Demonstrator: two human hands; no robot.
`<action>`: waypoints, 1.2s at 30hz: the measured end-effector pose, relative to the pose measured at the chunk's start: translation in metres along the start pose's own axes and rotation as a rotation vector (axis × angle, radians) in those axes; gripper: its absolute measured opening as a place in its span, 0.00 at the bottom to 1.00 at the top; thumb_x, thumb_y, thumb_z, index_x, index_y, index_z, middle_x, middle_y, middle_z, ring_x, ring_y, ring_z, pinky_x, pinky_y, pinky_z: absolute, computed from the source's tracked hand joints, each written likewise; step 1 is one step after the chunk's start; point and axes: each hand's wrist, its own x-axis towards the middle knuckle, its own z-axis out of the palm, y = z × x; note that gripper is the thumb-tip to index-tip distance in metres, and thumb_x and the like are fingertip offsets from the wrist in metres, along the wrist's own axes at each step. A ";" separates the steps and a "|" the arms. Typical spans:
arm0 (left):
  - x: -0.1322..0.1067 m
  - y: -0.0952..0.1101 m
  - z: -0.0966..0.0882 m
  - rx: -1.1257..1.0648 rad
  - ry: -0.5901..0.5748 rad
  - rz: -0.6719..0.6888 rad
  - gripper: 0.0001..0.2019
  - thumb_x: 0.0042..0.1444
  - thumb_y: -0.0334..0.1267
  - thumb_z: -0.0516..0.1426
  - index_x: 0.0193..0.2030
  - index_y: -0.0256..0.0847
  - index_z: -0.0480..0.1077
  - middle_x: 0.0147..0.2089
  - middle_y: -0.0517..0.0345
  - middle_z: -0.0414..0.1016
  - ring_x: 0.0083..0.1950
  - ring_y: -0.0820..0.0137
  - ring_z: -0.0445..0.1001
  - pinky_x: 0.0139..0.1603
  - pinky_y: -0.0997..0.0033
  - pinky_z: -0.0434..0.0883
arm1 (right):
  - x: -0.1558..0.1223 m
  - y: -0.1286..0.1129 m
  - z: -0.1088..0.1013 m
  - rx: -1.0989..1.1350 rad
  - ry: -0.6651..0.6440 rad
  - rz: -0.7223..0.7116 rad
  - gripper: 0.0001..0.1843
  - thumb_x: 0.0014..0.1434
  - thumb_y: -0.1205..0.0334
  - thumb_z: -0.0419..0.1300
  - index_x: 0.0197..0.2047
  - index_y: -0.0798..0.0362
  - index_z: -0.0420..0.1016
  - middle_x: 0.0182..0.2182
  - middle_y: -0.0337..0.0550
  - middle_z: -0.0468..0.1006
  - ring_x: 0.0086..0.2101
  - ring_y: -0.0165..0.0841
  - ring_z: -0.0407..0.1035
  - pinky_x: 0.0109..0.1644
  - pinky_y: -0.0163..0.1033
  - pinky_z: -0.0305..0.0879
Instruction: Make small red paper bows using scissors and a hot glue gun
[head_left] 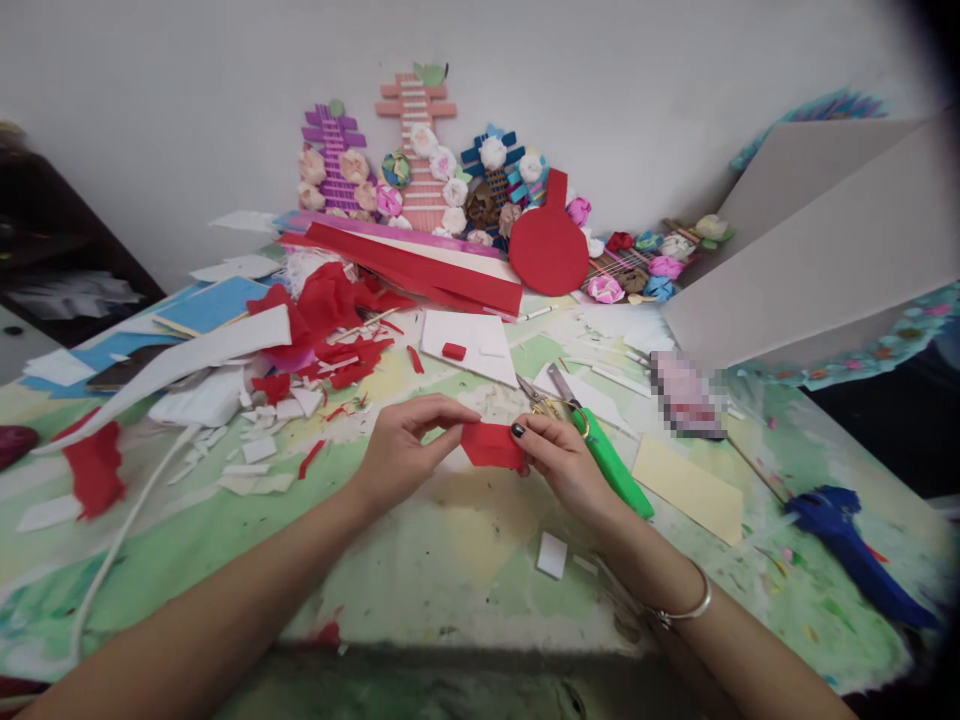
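A small piece of red crepe paper (491, 445) is held between both hands just above the table's middle. My left hand (405, 445) pinches its left edge with thumb and fingers. My right hand (562, 465) pinches the right edge, fingers closed, dark polish on the nails and a silver bangle on the wrist. Green-handled scissors (611, 465) lie on the table right behind my right hand, touching or nearly touching it.
Red and white paper scraps (330, 350) litter the left. A blue glue gun (847, 545) lies at right beside a cream card (690, 485). White foam sheet (469, 340), red paper strips (420, 265), paper-flower crafts (427, 170) and grey boards (817, 240) stand behind.
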 end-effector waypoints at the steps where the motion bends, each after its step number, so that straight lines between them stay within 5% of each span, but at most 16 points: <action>1: 0.000 0.000 0.000 0.006 0.014 -0.013 0.06 0.52 0.30 0.58 0.33 0.39 0.78 0.34 0.54 0.80 0.37 0.68 0.77 0.40 0.71 0.74 | 0.000 0.000 0.000 -0.004 0.004 -0.007 0.16 0.60 0.55 0.56 0.24 0.54 0.66 0.20 0.35 0.64 0.24 0.27 0.59 0.30 0.34 0.52; 14: 0.000 0.006 0.004 -0.024 0.138 -0.033 0.06 0.50 0.28 0.59 0.31 0.40 0.78 0.32 0.58 0.80 0.35 0.70 0.77 0.38 0.73 0.75 | -0.003 0.000 0.002 0.011 0.008 -0.128 0.16 0.63 0.53 0.54 0.27 0.54 0.66 0.24 0.36 0.64 0.27 0.27 0.59 0.33 0.34 0.54; 22: -0.002 -0.007 -0.001 -0.382 -0.072 -0.217 0.10 0.54 0.37 0.60 0.43 0.38 0.74 0.41 0.53 0.79 0.44 0.67 0.77 0.44 0.72 0.73 | -0.007 -0.011 0.006 -0.466 0.080 -0.280 0.12 0.64 0.60 0.51 0.30 0.54 0.68 0.25 0.37 0.66 0.27 0.27 0.59 0.31 0.34 0.54; 25: -0.001 -0.002 0.004 -0.303 -0.148 -0.308 0.10 0.47 0.38 0.66 0.35 0.36 0.75 0.34 0.55 0.79 0.35 0.69 0.77 0.36 0.75 0.72 | -0.007 -0.011 0.009 -0.624 0.043 -0.406 0.11 0.64 0.63 0.51 0.31 0.55 0.69 0.24 0.38 0.68 0.26 0.27 0.61 0.32 0.34 0.55; 36: 0.002 0.003 0.007 -0.428 -0.125 -0.524 0.06 0.45 0.37 0.66 0.29 0.37 0.79 0.26 0.57 0.80 0.27 0.75 0.74 0.32 0.79 0.70 | -0.007 -0.009 0.008 -0.641 0.042 -0.474 0.10 0.65 0.64 0.51 0.34 0.56 0.70 0.27 0.41 0.72 0.28 0.28 0.65 0.33 0.33 0.58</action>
